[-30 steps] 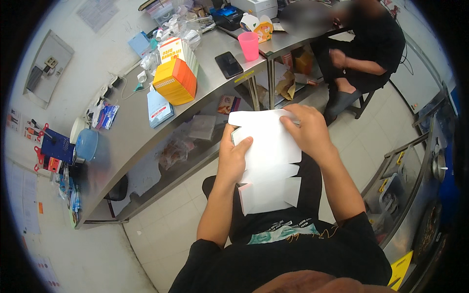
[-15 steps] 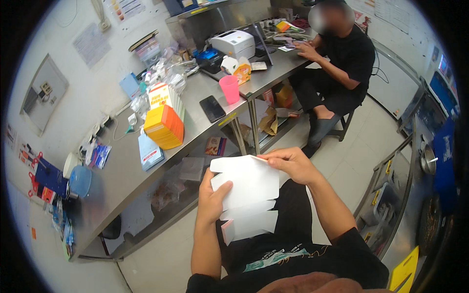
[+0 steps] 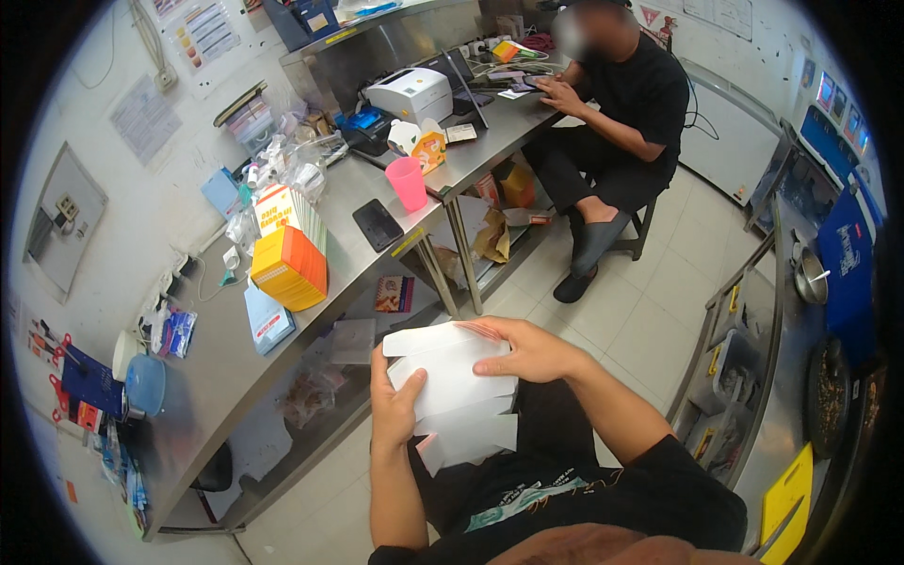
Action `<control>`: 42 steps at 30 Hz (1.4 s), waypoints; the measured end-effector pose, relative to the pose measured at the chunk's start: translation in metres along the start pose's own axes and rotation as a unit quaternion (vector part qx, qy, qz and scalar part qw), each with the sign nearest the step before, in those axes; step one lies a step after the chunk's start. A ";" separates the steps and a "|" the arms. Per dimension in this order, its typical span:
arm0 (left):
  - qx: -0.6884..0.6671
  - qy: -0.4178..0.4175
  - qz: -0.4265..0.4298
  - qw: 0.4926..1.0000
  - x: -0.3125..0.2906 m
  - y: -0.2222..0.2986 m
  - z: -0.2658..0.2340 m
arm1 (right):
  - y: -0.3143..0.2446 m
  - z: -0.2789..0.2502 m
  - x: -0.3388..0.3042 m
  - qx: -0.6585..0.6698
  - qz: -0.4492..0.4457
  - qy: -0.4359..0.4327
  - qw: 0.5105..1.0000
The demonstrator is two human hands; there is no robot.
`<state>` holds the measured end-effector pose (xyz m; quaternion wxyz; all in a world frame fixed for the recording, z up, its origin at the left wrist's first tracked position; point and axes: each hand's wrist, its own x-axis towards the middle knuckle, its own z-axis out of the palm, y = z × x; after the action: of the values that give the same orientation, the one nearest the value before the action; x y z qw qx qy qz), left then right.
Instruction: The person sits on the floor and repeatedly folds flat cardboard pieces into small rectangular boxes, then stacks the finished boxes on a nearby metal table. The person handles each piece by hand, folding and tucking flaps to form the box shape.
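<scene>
A partly folded white cardboard box [image 3: 452, 377] is held over my lap, its plain inner side facing me and its flaps standing up at the lower end. My left hand [image 3: 397, 400] grips its left edge, thumb lying on the white face. At the upper right, my right hand [image 3: 518, 348] closes round the card with the thumb pressed on top; a reddish printed strip shows along that folded edge. The fingers under the card are hidden in both hands.
A steel table [image 3: 221, 377] at the left carries stacked orange cartons [image 3: 287, 268], a phone [image 3: 378, 224], a pink cup [image 3: 407, 184] and a white printer [image 3: 410, 94]. Another person [image 3: 621, 104] sits at its far end. A yellow board [image 3: 786, 499] lies at the lower right.
My right hand has moved from the box's upper corner further onto its face, and the upper edge is now bent over. The view has shifted slightly to the right.
</scene>
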<state>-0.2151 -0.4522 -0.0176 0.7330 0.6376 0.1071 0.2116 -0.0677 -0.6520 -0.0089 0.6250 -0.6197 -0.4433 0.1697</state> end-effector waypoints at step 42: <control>0.097 -0.019 0.104 0.990 -0.010 0.025 -0.024 | -0.039 0.014 -0.003 -0.034 0.008 -0.006 0.999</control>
<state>-0.2384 -0.4331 0.0017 0.6438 0.7170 0.0461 0.2631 -0.0928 -0.6519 0.0237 0.5997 -0.6432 -0.4471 0.1634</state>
